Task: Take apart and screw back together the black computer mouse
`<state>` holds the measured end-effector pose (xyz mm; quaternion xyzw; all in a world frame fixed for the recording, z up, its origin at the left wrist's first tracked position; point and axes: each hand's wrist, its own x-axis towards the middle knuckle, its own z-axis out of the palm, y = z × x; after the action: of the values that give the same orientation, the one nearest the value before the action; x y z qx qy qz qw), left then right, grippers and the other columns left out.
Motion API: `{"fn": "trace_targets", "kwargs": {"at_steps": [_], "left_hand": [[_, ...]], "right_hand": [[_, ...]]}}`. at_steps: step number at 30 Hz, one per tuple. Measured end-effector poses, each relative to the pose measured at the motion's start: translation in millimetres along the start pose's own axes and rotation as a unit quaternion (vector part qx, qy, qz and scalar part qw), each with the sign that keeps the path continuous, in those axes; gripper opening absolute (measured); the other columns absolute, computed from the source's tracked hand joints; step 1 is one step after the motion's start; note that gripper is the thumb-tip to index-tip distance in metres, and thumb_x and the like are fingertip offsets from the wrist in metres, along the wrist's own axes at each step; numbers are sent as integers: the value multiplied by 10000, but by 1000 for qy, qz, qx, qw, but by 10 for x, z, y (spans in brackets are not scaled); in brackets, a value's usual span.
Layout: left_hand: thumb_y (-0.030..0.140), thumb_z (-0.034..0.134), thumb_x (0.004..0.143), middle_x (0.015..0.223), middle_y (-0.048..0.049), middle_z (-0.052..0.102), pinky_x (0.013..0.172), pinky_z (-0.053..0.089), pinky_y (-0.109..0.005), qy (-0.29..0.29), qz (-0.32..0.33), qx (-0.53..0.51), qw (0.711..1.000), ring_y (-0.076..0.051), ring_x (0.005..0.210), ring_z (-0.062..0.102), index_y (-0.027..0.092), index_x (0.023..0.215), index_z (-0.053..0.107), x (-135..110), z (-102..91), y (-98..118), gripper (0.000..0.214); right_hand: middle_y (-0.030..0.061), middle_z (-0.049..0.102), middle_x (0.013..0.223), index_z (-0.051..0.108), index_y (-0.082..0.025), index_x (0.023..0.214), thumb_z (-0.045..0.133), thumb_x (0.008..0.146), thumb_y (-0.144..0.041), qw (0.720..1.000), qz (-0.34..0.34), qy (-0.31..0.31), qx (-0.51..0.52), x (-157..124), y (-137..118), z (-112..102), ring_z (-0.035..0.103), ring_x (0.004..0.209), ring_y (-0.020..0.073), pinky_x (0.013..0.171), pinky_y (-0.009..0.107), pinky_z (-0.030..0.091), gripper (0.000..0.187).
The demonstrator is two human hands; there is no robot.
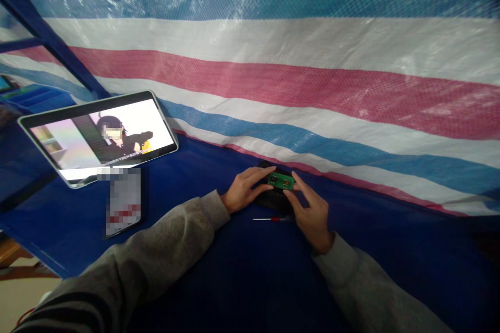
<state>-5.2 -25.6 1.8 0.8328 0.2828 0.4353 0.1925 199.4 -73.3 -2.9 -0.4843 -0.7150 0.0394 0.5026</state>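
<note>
A small green circuit board sits over a black casing on the dark blue table. My left hand pinches the board's left end with its fingertips. From the right, my right hand grips the other end between thumb and forefinger. Both hands are closed on the board. A thin screwdriver with a red handle lies on the table just below the casing, between my wrists. Grey sleeves cover both forearms.
A tablet showing a video leans at the left, with a phone lying in front of it. A striped red, white and blue tarp hangs right behind the table. A blue metal frame stands at far left.
</note>
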Motion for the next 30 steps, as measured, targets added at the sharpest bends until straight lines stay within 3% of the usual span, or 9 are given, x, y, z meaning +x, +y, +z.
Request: {"fn": "trace_targets", "kwargs": {"at_steps": [18, 30], "left_hand": [[324, 555, 948, 1171, -100, 662, 927, 543, -341, 1, 6, 9, 1000, -194, 1056, 645, 205, 1335, 514, -15, 9, -20, 407], [289, 554, 952, 1095, -102, 662, 879, 547, -317, -1, 45, -18, 999, -182, 999, 638, 189, 1359, 503, 1, -12, 5, 423]], "right_hand": [[51, 738, 932, 565, -229, 1338, 606, 886, -243, 1000, -7, -5, -10, 10, -34, -15, 707, 789, 185, 758, 314, 588, 454], [68, 730, 971, 634, -197, 1176, 643, 858, -304, 999, 32, -22, 23, 6, -25, -41, 699, 831, 204, 760, 328, 571, 336]]}}
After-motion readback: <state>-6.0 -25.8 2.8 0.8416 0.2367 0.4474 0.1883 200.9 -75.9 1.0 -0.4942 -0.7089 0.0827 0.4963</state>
